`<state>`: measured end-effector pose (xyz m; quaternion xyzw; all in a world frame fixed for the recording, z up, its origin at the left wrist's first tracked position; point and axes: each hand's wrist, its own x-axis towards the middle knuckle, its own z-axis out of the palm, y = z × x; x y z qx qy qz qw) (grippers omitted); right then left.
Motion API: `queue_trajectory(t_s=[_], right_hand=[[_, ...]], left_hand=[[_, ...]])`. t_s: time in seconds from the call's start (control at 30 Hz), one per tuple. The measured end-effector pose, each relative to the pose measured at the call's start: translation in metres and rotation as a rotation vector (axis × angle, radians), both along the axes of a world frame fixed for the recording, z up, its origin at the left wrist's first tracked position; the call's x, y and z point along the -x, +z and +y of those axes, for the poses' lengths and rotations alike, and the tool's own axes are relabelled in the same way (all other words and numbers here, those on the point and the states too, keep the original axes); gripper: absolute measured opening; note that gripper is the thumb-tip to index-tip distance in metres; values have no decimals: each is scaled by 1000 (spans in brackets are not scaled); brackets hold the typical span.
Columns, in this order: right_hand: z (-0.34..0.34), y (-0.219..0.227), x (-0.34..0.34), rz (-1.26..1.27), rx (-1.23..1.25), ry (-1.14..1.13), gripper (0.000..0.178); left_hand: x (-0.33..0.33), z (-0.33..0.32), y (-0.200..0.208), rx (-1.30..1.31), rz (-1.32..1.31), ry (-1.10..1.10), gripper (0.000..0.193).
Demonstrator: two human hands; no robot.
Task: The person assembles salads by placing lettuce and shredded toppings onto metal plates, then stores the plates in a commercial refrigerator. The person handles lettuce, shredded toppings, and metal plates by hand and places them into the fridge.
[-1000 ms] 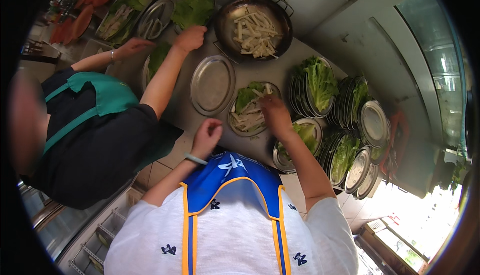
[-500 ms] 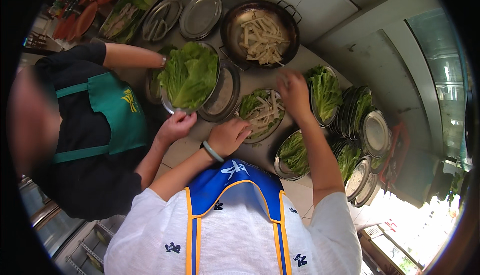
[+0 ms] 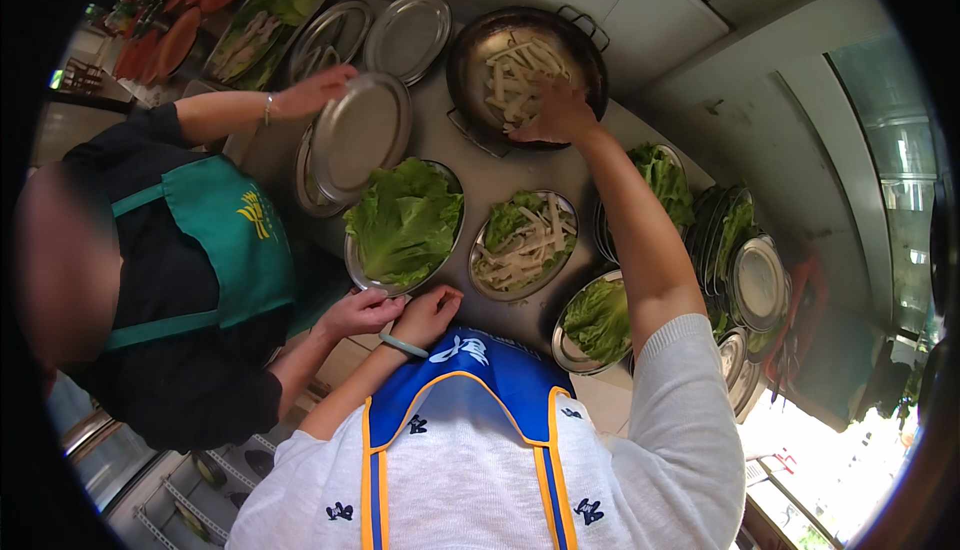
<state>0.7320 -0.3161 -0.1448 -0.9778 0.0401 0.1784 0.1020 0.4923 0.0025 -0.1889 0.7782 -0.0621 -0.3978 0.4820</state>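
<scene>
My right hand [image 3: 558,115] reaches into a dark two-handled wok [image 3: 465,70], its fingers spread at the pale cut strips of food [image 3: 510,95]; whether it touches them is hard to see. My left hand [image 3: 428,318] rests by the counter's near edge, fingers loosely bent and apart, holding nothing. Between my arms sits an oval metal plate [image 3: 513,293] bearing green lettuce [image 3: 508,218] and pale strips [image 3: 530,245]. To its left, a co-worker's hand [image 3: 360,312] is at the rim of a plate of lettuce leaves [image 3: 400,225].
The co-worker's other hand [image 3: 315,92] is beside a tilted metal plate [image 3: 362,140]. More lettuce plates [image 3: 600,320] and stacked metal plates [image 3: 757,280] crowd the right side. A tray of greens [image 3: 275,20] and orange plates [image 3: 175,45] lie far left.
My right hand has moved from above the middle plate into the wok. My left hand has drawn back from that plate. The co-worker's lettuce plate has moved nearer, and a metal plate is now tilted up.
</scene>
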Motion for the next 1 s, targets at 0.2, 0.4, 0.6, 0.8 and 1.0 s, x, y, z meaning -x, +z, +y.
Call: queue_trajectory(t_s=[0.2,0.4,0.6,0.8,1.0], right_hand=[[-1,-30,-10,-87,12,-28,77],[-21,-33,-34,-340,-303,-147,61],[3,-24,0,-228,135,8,56],[-17,-43,-13,-146,-135,-45,72],[-31,-25,-39,-298,-573,-137,60]], left_hand=[[-7,-2,6,-46,40,33,28],[-7,3,12,-50,30,66,28],[-3,12,-7,-97,-74,398,24],[-15,26,-14,-137,183,874,43],[-30,33,-19,-51,103,911,47]])
